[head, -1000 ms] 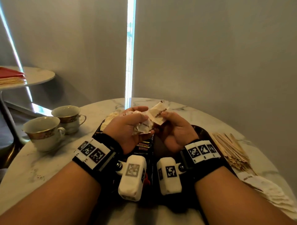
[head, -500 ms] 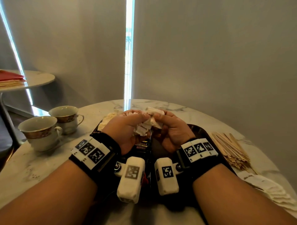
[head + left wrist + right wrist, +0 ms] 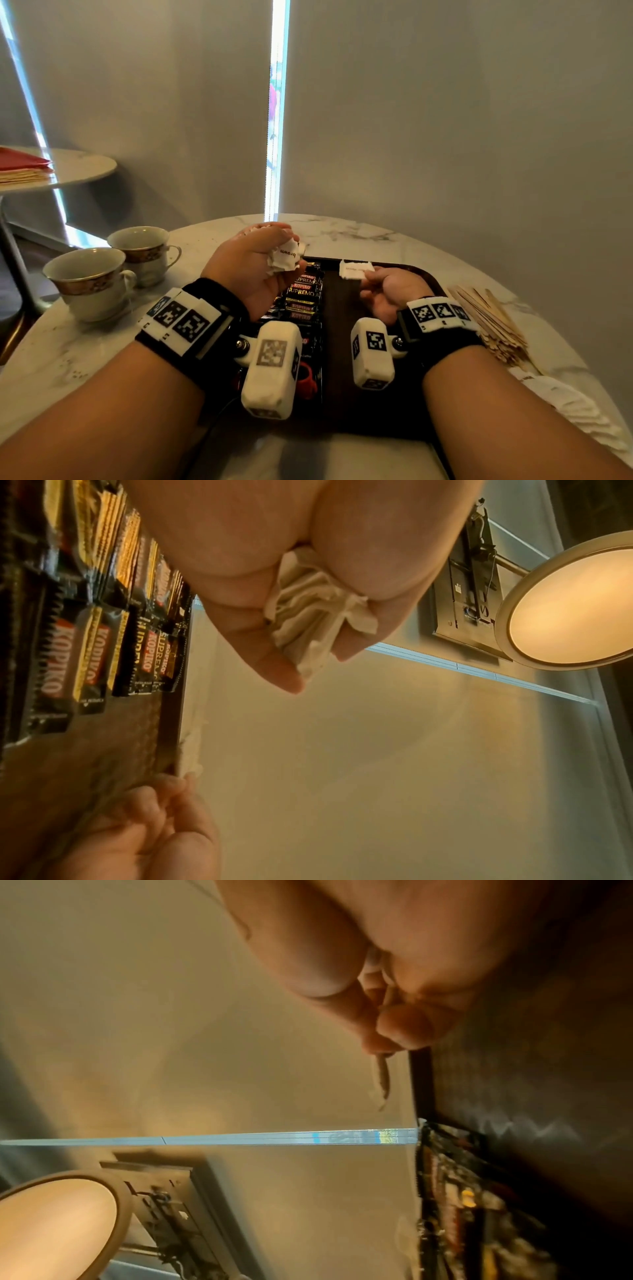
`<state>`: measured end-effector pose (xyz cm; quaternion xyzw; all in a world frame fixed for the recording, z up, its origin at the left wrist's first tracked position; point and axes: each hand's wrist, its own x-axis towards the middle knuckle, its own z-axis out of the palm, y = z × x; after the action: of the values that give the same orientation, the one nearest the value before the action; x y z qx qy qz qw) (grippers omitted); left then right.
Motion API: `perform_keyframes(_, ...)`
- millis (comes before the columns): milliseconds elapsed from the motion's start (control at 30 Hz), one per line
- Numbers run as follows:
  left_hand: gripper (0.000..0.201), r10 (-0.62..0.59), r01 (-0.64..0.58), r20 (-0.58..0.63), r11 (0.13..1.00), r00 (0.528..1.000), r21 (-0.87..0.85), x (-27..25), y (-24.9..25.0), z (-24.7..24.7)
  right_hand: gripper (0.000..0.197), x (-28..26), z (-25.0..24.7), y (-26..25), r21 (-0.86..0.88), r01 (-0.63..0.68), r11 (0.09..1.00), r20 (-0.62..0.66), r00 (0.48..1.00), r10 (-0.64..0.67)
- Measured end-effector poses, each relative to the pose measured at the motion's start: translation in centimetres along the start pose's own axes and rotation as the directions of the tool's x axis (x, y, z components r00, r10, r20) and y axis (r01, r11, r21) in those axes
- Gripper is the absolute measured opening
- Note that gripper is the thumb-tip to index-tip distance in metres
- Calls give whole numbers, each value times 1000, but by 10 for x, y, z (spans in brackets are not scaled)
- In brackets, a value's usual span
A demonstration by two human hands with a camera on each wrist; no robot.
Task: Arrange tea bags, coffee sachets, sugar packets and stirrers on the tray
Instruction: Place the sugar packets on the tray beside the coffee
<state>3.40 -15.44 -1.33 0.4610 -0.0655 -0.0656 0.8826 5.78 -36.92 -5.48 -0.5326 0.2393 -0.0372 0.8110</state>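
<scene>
A dark tray (image 3: pixel 346 377) lies on the marble table in front of me. Black Kopiko coffee sachets (image 3: pixel 303 294) fill a column on its left side; they also show in the left wrist view (image 3: pixel 89 647). My left hand (image 3: pixel 253 267) grips a bunch of white sugar packets (image 3: pixel 286 257) above the tray's far left; the bunch (image 3: pixel 308 620) sits between thumb and fingers. My right hand (image 3: pixel 383 291) pinches a single white sugar packet (image 3: pixel 354 270) low over the tray's far middle. That packet appears edge-on (image 3: pixel 382 1080) in the right wrist view.
Two gold-rimmed cups (image 3: pixel 92 281) stand on the table at the left. A heap of wooden stirrers (image 3: pixel 486 318) lies right of the tray, with white paper tea bags (image 3: pixel 575 411) nearer me. A small side table (image 3: pixel 68 168) carries red napkins at far left.
The hands were together over the tray, both on the packets. They have parted: the right hand drew one packet off to the right and down, the left kept the bunch.
</scene>
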Motion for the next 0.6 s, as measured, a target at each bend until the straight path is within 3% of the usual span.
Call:
perform_keyframes(167,3,-1,1,-9,1000,1000,-26,1,2,-1,32,-1,6,4,-133,-11,991,5,1000,12)
perform_keyframes(400,5,-15,15,-4,1000,1000,-18,2,0,-2,22,-2,11,6,-198,27,980,-50,998,-38)
perform_keyframes(467,6,-22,23,6,1000,1000,-20,2,0,-3,15,-5,11,6,-221,78,972,-19,996,-84)
perform_keyframes(600,5,-33,33,8,999,999,-17,4,-1,-5,24,-9,10,8,-230,103,968,94,992,-83)
